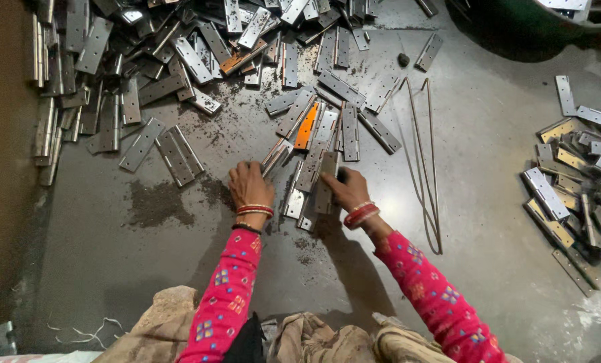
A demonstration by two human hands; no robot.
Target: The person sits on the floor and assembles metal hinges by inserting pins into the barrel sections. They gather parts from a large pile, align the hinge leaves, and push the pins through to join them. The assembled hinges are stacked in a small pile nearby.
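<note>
My left hand [248, 185] rests on the grey floor with its fingers closed on a folded steel hinge [275, 155] at the near edge of a loose heap. My right hand [345, 188] grips an upright bundle of flat steel hinges [323, 185] just to the left of it. Both arms wear pink patterned sleeves and red bangles. Right beyond the hands lies a spread of hinges, one of them showing an orange face [306, 127].
A big pile of steel hinges [132, 60] covers the far left of the floor. Another stack of hinges [579, 175] lies at the right. A bent wire loop [427, 161] lies right of my right hand. Dark metal dust [156, 202] speckles the floor.
</note>
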